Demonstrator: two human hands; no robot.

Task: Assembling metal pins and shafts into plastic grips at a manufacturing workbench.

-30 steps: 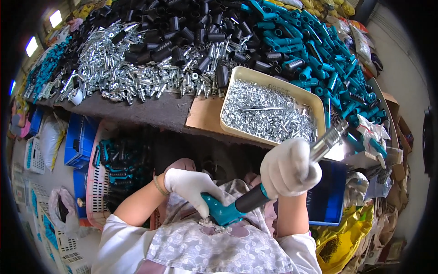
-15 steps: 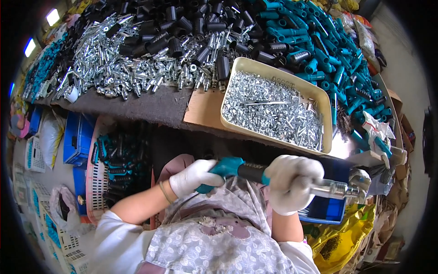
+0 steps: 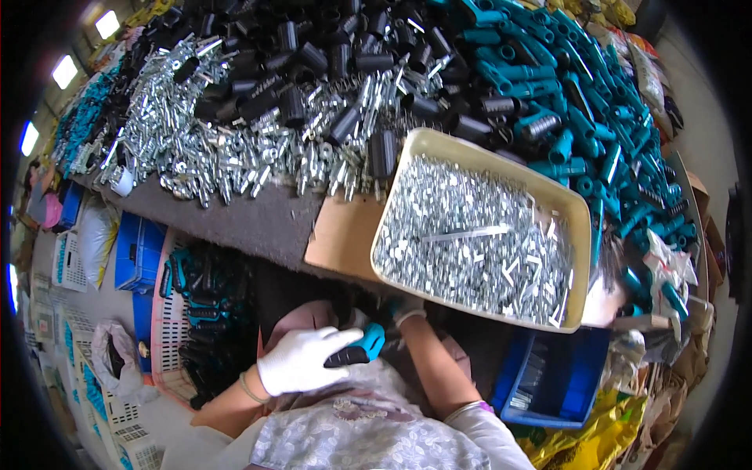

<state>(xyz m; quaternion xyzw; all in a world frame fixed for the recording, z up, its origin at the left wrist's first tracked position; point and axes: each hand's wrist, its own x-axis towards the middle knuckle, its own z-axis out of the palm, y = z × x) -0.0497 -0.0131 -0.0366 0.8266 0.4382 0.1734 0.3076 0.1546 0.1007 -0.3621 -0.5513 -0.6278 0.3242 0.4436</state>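
My left hand (image 3: 301, 362), in a white glove, is closed around a teal and black tool handle (image 3: 372, 341) above my lap. Its fingers lie over the top of the handle, and the rest of the piece is hidden. My right hand (image 3: 409, 312) reaches in under the table's near edge. Only a bit of its glove shows there, so its fingers and anything in them are out of sight. Nearest above it stands a cream tray (image 3: 381, 262) full of small silver metal parts, on a piece of brown board (image 3: 345, 235).
Piles of silver fittings (image 3: 227, 149), black sleeves (image 3: 313, 59) and teal housings (image 3: 517, 74) cover the table. A pink-and-white basket (image 3: 166, 341) of black and teal handles stands at the left. At the right are a blue bin (image 3: 576, 403) and a yellow sack (image 3: 603, 439).
My right hand has left the tool's silver end and moved left, under the table edge. My left hand has moved slightly down. The silver end no longer shows, and the view has shifted.
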